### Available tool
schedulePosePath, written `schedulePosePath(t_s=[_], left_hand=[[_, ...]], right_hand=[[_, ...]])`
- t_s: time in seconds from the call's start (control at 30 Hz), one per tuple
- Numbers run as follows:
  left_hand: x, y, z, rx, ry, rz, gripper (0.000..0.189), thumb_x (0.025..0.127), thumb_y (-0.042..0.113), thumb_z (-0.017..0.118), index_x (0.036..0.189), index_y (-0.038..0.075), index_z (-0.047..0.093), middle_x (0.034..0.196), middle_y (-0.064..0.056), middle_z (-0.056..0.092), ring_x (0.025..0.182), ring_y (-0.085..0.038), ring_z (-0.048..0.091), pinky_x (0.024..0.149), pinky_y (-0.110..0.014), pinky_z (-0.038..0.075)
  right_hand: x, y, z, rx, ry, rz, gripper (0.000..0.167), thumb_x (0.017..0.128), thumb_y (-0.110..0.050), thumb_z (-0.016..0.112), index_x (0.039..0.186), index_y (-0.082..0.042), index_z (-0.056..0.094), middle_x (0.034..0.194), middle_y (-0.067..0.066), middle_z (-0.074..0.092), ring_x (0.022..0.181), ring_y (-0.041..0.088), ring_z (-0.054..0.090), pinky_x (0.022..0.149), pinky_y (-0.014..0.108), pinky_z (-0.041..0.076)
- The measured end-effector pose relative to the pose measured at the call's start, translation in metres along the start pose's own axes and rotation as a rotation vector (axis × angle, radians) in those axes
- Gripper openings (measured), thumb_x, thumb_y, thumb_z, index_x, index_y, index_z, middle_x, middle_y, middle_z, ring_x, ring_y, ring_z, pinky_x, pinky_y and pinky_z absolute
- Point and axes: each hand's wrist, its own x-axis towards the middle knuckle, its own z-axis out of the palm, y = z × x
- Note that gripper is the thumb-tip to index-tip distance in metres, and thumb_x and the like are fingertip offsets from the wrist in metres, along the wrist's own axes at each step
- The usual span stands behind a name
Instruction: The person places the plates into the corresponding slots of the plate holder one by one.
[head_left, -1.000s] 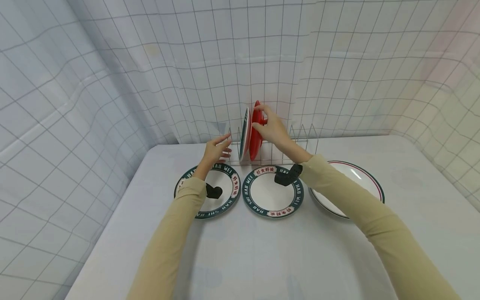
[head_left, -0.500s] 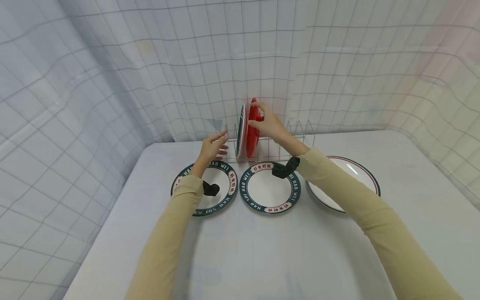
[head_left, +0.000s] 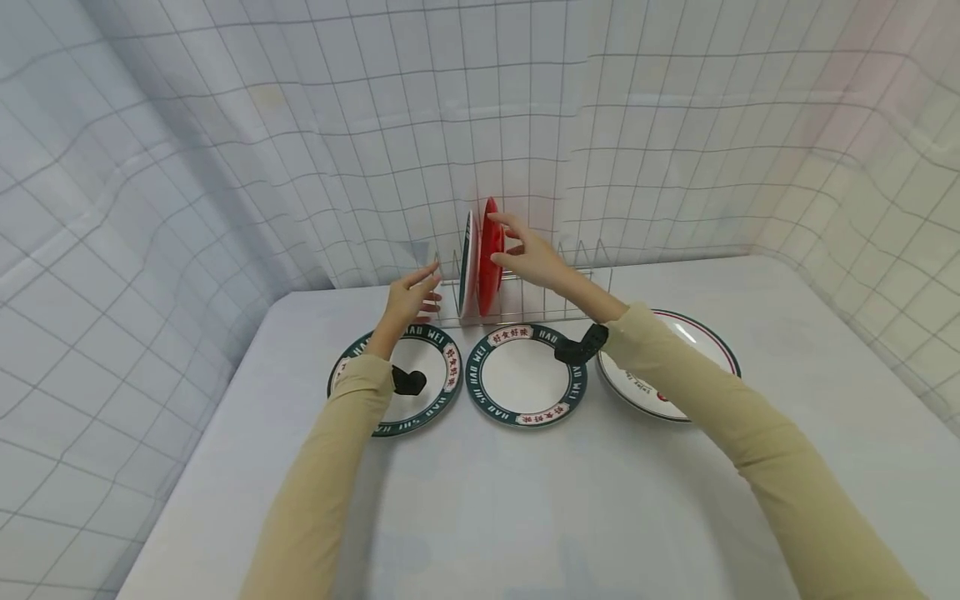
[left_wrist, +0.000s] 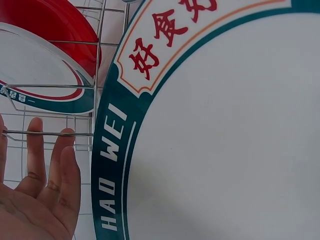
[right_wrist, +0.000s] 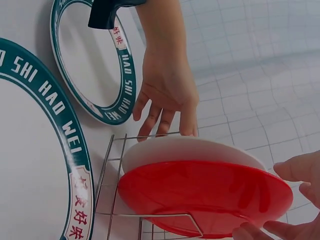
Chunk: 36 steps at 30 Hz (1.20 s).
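Observation:
A red plate point(head_left: 489, 275) stands on edge in a wire dish rack point(head_left: 555, 314), next to an upright white plate with a green rim point(head_left: 467, 275). My right hand point(head_left: 534, 257) is at the red plate's right side, thumb and fingers spread at its edge; the right wrist view shows the fingertips point(right_wrist: 247, 232) at the rim. My left hand point(head_left: 408, 298) is held with fingers apart by the rack's left end, holding nothing. In the left wrist view its fingers point(left_wrist: 67, 170) are beside the rack's wires, below the upright plates.
Two green-rimmed plates lie flat before the rack, one on the left point(head_left: 450, 367) under my left wrist, one in the middle point(head_left: 525, 375). A larger white plate point(head_left: 701, 333) lies at the right, partly under my right sleeve. Grid-patterned cloth point(head_left: 675, 150) hangs behind.
The whole scene has shifted left in the head view. My right hand has loosened and eased slightly right from the red plate, which stays upright in the rack. The left hand keeps its pose.

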Motion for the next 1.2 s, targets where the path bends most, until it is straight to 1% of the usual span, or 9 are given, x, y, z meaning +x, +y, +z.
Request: schedulePosePath(t_s=[0.13, 0.23, 0.33, 0.43, 0.57, 0.73, 0.9, 1.1, 1.2], left_hand=[[0.001, 0.001, 0.001, -0.019, -0.001, -0.007, 0.045, 0.099, 0.042, 0.05, 0.143, 0.033, 0.045, 0.12, -0.026, 0.062, 0.099, -0.035, 0.064, 0.088, -0.047, 0.052], [0.001, 0.001, 0.0, -0.017, 0.001, -0.007, 0.046, 0.099, 0.043, 0.049, 0.143, 0.033, 0.045, 0.12, -0.026, 0.062, 0.102, -0.037, 0.064, 0.089, -0.048, 0.052], [0.001, 0.0, -0.003, -0.011, 0.01, -0.01, 0.045, 0.099, 0.042, 0.049, 0.143, 0.033, 0.045, 0.119, -0.025, 0.062, 0.099, -0.035, 0.065, 0.087, -0.046, 0.053], [0.001, -0.003, -0.007, -0.01, 0.02, -0.011, 0.045, 0.099, 0.042, 0.049, 0.143, 0.033, 0.045, 0.12, -0.026, 0.062, 0.092, -0.028, 0.066, 0.085, -0.044, 0.054], [0.001, -0.006, -0.013, -0.007, 0.021, -0.01, 0.046, 0.099, 0.042, 0.049, 0.144, 0.032, 0.045, 0.12, -0.026, 0.062, 0.086, -0.022, 0.067, 0.083, -0.041, 0.055], [0.0, -0.009, -0.017, 0.003, 0.023, -0.003, 0.046, 0.1, 0.043, 0.048, 0.144, 0.031, 0.045, 0.117, -0.025, 0.063, 0.093, -0.029, 0.067, 0.078, -0.036, 0.055], [-0.001, -0.011, -0.02, 0.02, 0.024, 0.007, 0.047, 0.1, 0.042, 0.048, 0.145, 0.029, 0.045, 0.117, -0.026, 0.063, 0.096, -0.032, 0.067, 0.08, -0.039, 0.055], [-0.001, -0.011, -0.02, 0.009, 0.003, -0.007, 0.047, 0.1, 0.041, 0.048, 0.145, 0.028, 0.044, 0.122, -0.028, 0.061, 0.104, -0.038, 0.065, 0.086, -0.044, 0.054], [-0.005, -0.006, -0.02, -0.011, 0.0, -0.021, 0.046, 0.101, 0.038, 0.048, 0.145, 0.027, 0.044, 0.124, -0.029, 0.059, 0.107, -0.042, 0.062, 0.09, -0.049, 0.052]], right_hand=[[-0.011, 0.003, -0.009, -0.061, 0.024, -0.06, 0.062, 0.094, -0.014, 0.056, 0.15, -0.017, 0.031, 0.153, 0.015, 0.034, 0.124, 0.038, 0.05, 0.096, 0.049, 0.049], [-0.021, 0.005, -0.016, -0.07, 0.06, -0.105, 0.062, 0.093, -0.012, 0.058, 0.15, -0.015, 0.032, 0.152, 0.016, 0.036, 0.123, 0.037, 0.051, 0.098, 0.048, 0.048], [-0.031, 0.007, -0.022, -0.06, 0.097, -0.14, 0.062, 0.093, -0.01, 0.059, 0.149, -0.015, 0.034, 0.15, 0.018, 0.039, 0.122, 0.036, 0.052, 0.098, 0.047, 0.048], [-0.04, 0.009, -0.028, -0.039, 0.141, -0.154, 0.061, 0.092, -0.008, 0.059, 0.148, -0.015, 0.035, 0.146, 0.019, 0.043, 0.12, 0.035, 0.053, 0.097, 0.047, 0.047], [-0.052, 0.014, -0.037, -0.017, 0.194, -0.146, 0.061, 0.091, -0.008, 0.061, 0.147, -0.016, 0.037, 0.144, 0.018, 0.046, 0.119, 0.035, 0.054, 0.099, 0.048, 0.045], [-0.065, 0.028, -0.05, -0.027, 0.237, -0.151, 0.061, 0.091, -0.008, 0.062, 0.146, -0.015, 0.038, 0.141, 0.019, 0.048, 0.118, 0.035, 0.054, 0.099, 0.051, 0.043], [-0.08, 0.044, -0.066, -0.038, 0.269, -0.166, 0.063, 0.09, -0.005, 0.065, 0.146, -0.01, 0.037, 0.139, 0.022, 0.049, 0.119, 0.039, 0.052, 0.099, 0.055, 0.041], [-0.106, 0.066, -0.085, -0.068, 0.3, -0.103, 0.065, 0.089, -0.005, 0.066, 0.147, -0.011, 0.036, 0.138, 0.023, 0.048, 0.12, 0.04, 0.051, 0.101, 0.057, 0.039], [-0.118, 0.079, -0.092, -0.088, 0.302, -0.06, 0.064, 0.09, -0.007, 0.066, 0.147, -0.012, 0.036, 0.138, 0.023, 0.048, 0.12, 0.04, 0.051, 0.101, 0.056, 0.039]])
